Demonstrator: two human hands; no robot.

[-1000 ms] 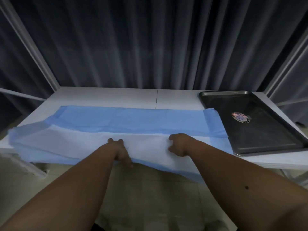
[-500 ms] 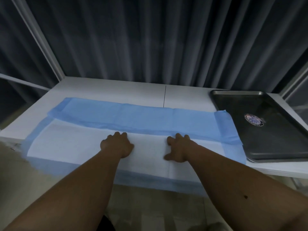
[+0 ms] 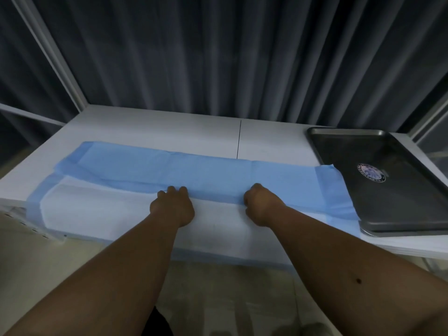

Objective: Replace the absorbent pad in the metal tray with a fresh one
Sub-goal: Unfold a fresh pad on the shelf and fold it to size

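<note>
Your one metal tray [image 3: 392, 204] at the far right holds only a round sticker [image 3: 371, 172]. Your left hand [image 3: 173, 207] and right hand [image 3: 260, 204], fingers curled, grip the single blue-backed absorbent pad [image 3: 169, 175] on the white table [image 3: 169, 127], left of the tray.

Metal tray [image 3: 392, 202] cut off by the right edge, far right rim out of view; round sticker [image 3: 371, 172] on its floor too blurred to read. Absorbent pad [image 3: 206, 175]: near edge droops past the counter [image 3: 169, 127] front, partly hidden behind both forearms. Left hand [image 3: 173, 207] and right hand [image 3: 260, 206] fingertips hidden, curled at the blue fold; grip unclear. Counter's left corner cropped.
</note>
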